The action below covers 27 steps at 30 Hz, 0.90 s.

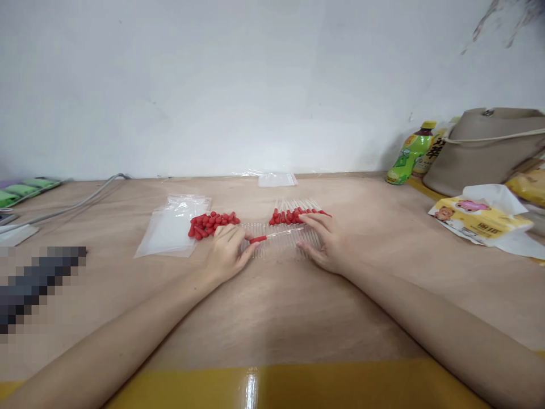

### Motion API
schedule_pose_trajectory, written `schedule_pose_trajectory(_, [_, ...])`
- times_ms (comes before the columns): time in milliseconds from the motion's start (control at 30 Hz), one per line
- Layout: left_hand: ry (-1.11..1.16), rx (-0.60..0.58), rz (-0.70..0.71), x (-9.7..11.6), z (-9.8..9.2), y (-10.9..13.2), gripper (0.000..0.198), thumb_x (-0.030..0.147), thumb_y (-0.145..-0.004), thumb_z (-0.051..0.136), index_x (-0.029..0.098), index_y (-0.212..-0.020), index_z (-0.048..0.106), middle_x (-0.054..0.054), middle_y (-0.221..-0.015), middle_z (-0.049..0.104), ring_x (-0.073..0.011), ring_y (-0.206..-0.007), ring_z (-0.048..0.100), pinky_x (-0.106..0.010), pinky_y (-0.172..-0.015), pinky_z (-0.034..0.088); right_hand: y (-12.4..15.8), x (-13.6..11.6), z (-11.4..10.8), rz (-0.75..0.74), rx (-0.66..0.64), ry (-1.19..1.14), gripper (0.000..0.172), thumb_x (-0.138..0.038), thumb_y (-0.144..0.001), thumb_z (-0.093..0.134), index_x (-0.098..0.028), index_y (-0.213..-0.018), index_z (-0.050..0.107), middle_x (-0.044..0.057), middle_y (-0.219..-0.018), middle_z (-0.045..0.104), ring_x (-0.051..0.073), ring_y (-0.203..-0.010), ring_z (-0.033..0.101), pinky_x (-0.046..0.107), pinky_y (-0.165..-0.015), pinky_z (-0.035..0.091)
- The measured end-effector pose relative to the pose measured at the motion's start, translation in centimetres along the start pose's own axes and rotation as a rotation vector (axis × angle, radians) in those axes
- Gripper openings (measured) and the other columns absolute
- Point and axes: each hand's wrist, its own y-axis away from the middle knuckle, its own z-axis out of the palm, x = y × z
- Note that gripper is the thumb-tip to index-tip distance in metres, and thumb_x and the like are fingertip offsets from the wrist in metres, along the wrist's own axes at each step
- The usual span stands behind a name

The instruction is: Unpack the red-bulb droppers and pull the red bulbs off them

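Note:
My left hand point(227, 253) is closed in a pinch on the red bulb end of a clear dropper point(276, 234), which lies across a row of bare clear tubes point(279, 245). My right hand point(321, 241) lies with its fingers stretched over that row, its fingertips near the dropper's far end. A heap of loose red rubber bulbs point(212, 222) sits just behind my left hand. Behind my right hand lies a row of finished droppers with red bulbs point(296, 214).
Clear plastic bags point(172, 230) lie left of the bulbs, another small bag point(276, 180) by the wall. At the right stand a green bottle point(409, 153), a beige handbag point(485, 150) and a tissue pack point(479, 218). A grey cable point(76, 204) runs at the left.

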Motion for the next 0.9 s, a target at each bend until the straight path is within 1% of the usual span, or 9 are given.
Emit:
schedule_pose_trajectory(67, [0.037, 0.008, 0.057, -0.1, 0.4, 0.5, 0.017, 0.034, -0.083, 0.051, 0.018, -0.076, 0.053, -0.001, -0.068, 0.058, -0.0162, -0.069, 0.052, -0.032, -0.07, 0.036, 0.0, -0.5, 0.0, -0.09, -0.07, 0.02, 0.047, -0.038, -0.081, 0.054, -0.021, -0.124, 0.046, 0.01, -0.121, 0.053, 0.024, -0.114, 0.046, 0.044, -0.097, 0.038])
schedule_pose_trajectory(167, [0.08, -0.005, 0.139, -0.2, 1.2, 0.5, 0.016, 0.034, -0.081, 0.054, 0.019, -0.077, 0.054, -0.001, -0.066, 0.058, -0.0161, -0.069, 0.051, -0.032, -0.07, 0.036, 0.0, -0.8, 0.3, -0.156, -0.096, 0.053, 0.039, -0.037, -0.081, 0.054, -0.022, -0.118, 0.052, 0.008, -0.118, 0.057, 0.023, -0.115, 0.046, 0.045, -0.098, 0.035])
schedule_pose_trajectory(333, [0.094, 0.005, 0.151, 0.2, 1.4, 0.3, 0.016, 0.034, -0.081, 0.055, 0.019, -0.077, 0.057, -0.001, -0.069, 0.062, -0.0158, -0.07, 0.053, -0.032, -0.072, 0.038, 0.0, -0.9, 0.8, -0.187, -0.126, 0.068, 0.019, -0.03, -0.083, 0.054, -0.024, -0.098, 0.064, 0.003, -0.101, 0.065, 0.019, -0.11, 0.051, 0.043, -0.098, 0.036])
schedule_pose_trajectory(400, [0.094, 0.019, 0.141, 0.5, 1.3, 0.2, 0.019, 0.037, -0.079, 0.056, 0.019, -0.085, 0.059, -0.003, -0.08, 0.065, -0.0176, -0.079, 0.056, -0.034, -0.076, 0.039, -0.1, -1.0, 0.8, -0.183, -0.134, 0.064, 0.016, -0.028, -0.083, 0.054, -0.025, -0.093, 0.065, 0.002, -0.096, 0.067, 0.019, -0.107, 0.053, 0.043, -0.098, 0.035])
schedule_pose_trajectory(467, [0.093, 0.016, 0.149, 0.9, 1.2, -0.1, 0.031, 0.041, -0.077, 0.058, 0.02, -0.1, 0.059, -0.007, -0.098, 0.065, -0.0211, -0.095, 0.056, -0.037, -0.084, 0.039, 0.0, -0.9, 0.9, -0.184, -0.121, 0.054, 0.015, -0.028, -0.082, 0.055, -0.026, -0.093, 0.066, 0.001, -0.095, 0.068, 0.019, -0.106, 0.054, 0.044, -0.099, 0.034])
schedule_pose_trajectory(533, [0.091, -0.007, 0.189, 1.3, 1.3, -0.4, 0.038, 0.043, -0.077, 0.058, 0.021, -0.107, 0.058, -0.008, -0.11, 0.062, -0.0234, -0.106, 0.053, -0.04, -0.092, 0.036, 0.0, -0.8, 1.0, -0.192, -0.107, 0.037, 0.016, -0.028, -0.081, 0.056, -0.027, -0.094, 0.066, 0.0, -0.095, 0.069, 0.019, -0.105, 0.054, 0.045, -0.098, 0.035])
schedule_pose_trajectory(667, [0.097, -0.017, 0.254, 1.6, 2.1, -0.7, 0.018, 0.033, -0.083, 0.053, 0.022, -0.092, 0.065, -0.003, -0.1, 0.067, -0.0195, -0.102, 0.058, -0.039, -0.094, 0.037, 0.1, -0.7, 1.2, -0.212, -0.123, -0.003, 0.018, -0.028, -0.082, 0.055, -0.026, -0.097, 0.066, 0.0, -0.099, 0.068, 0.019, -0.105, 0.055, 0.044, -0.096, 0.039])
schedule_pose_trajectory(800, [0.107, 0.032, 0.297, 1.5, 2.6, -0.5, 0.014, 0.027, -0.084, 0.053, 0.02, -0.089, 0.064, -0.002, -0.093, 0.069, -0.0163, -0.094, 0.062, -0.035, -0.089, 0.042, 0.0, -1.2, 1.2, -0.227, -0.151, 0.003, 0.022, -0.031, -0.083, 0.054, -0.022, -0.101, 0.064, 0.003, -0.102, 0.067, 0.02, -0.105, 0.056, 0.043, -0.097, 0.04])
schedule_pose_trajectory(900, [0.093, 0.052, 0.323, 1.5, 2.6, -0.4, 0.013, 0.026, -0.084, 0.052, 0.02, -0.09, 0.063, -0.003, -0.094, 0.069, -0.0166, -0.095, 0.062, -0.037, -0.092, 0.04, -0.1, -1.5, 1.5, -0.245, -0.163, 0.003, 0.022, -0.03, -0.085, 0.051, -0.021, -0.101, 0.063, 0.003, -0.1, 0.068, 0.02, -0.104, 0.057, 0.045, -0.099, 0.038])
